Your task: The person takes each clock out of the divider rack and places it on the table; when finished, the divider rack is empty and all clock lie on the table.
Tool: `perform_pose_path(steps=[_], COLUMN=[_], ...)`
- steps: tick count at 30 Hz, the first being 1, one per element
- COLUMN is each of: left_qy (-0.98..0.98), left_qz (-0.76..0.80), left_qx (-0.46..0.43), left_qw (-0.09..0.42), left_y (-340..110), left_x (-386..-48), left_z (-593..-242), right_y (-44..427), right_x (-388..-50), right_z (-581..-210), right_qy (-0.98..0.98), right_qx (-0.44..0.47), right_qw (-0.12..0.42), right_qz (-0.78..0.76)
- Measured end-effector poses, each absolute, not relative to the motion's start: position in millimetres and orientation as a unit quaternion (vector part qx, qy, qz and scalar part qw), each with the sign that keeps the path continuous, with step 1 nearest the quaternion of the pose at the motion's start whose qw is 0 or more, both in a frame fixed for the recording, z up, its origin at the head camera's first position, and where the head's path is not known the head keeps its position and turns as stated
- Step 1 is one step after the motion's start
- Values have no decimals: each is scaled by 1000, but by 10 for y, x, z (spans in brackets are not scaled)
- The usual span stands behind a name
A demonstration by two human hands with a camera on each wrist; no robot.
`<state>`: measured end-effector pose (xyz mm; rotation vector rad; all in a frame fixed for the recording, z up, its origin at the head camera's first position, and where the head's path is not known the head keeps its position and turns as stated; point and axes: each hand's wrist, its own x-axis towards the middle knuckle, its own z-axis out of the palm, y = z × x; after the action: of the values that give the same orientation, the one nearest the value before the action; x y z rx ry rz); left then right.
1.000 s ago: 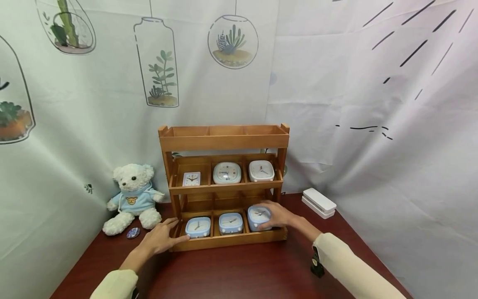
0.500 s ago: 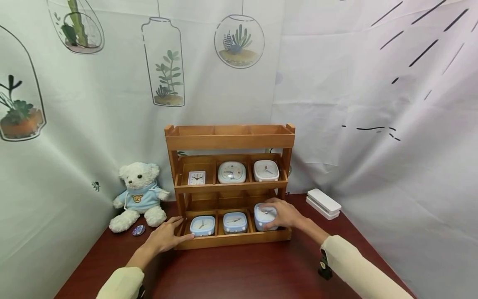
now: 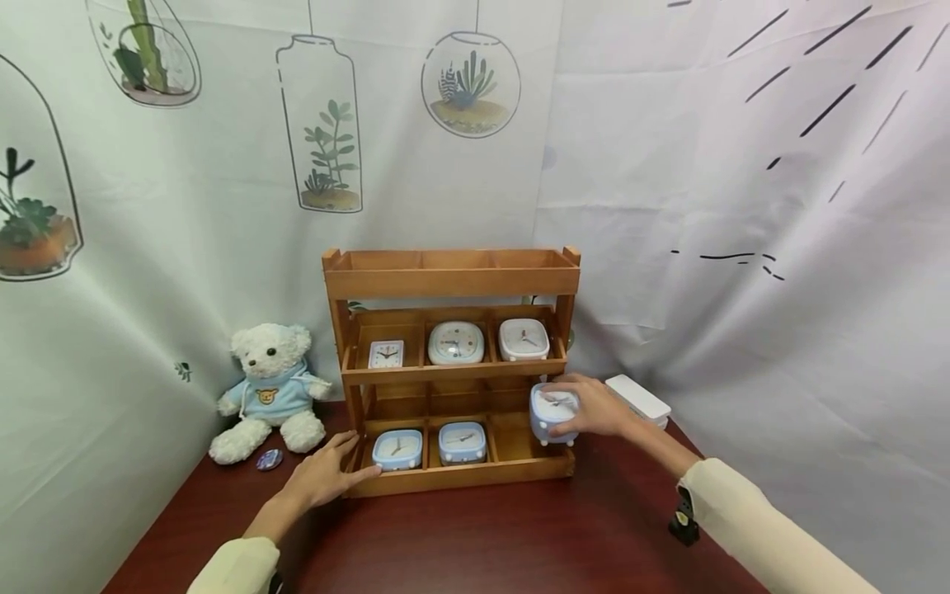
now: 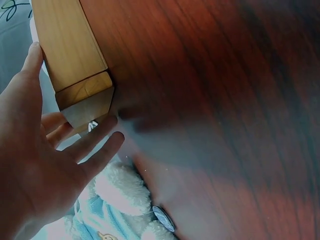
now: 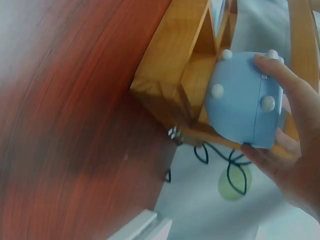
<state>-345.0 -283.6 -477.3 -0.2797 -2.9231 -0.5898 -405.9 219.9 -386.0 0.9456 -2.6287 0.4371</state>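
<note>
My right hand point(image 3: 599, 407) grips a light blue alarm clock point(image 3: 544, 419) by its sides, raised over the right end of the wooden shelf's bottom tier point(image 3: 512, 473). In the right wrist view, the thumb and fingers hold the clock body point(image 5: 235, 102), its white knobs facing the camera. Over at the shelf's lower left corner, my left hand point(image 3: 315, 481) touches the wood with its thumb at the front board and its fingers along the end, mostly straight. Two more blue clocks, one on the left point(image 3: 397, 449) and one in the middle point(image 3: 462, 442), sit in the bottom compartments.
On the middle tier stand a small square clock point(image 3: 386, 354), a rounded clock point(image 3: 456, 342) and a white clock point(image 3: 523, 338). A teddy bear point(image 3: 269, 392) sits to the left, beside a small round badge point(image 3: 270, 459). A white object point(image 3: 638, 399) lies behind the right wrist.
My right hand has lifted the blue clock up and to the right, out of the bottom right compartment, which now shows its bare floor. The left hand has stayed at the shelf's corner.
</note>
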Motion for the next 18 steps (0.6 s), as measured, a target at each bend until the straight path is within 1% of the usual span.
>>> perform_pose_path(steps=[9,14,18], left_qy=[-972,-973,-971], left_qz=[-201,-198,-204], left_qx=[-100,-101,-101], left_qw=[73,69,70], left_y=[-2858,-2868,-2836], left_x=[-3441,-3434,-3441], left_z=[-4805,-4814,-4806], right_y=[2621,2743,2807], right_x=[-4057,-4093,-4171], right_z=[-3834,-3859,-3924], right_qy=[-928,-933,-929], right_qx=[306,285,292], right_qw=[150,145,157], right_qz=[150,164,166])
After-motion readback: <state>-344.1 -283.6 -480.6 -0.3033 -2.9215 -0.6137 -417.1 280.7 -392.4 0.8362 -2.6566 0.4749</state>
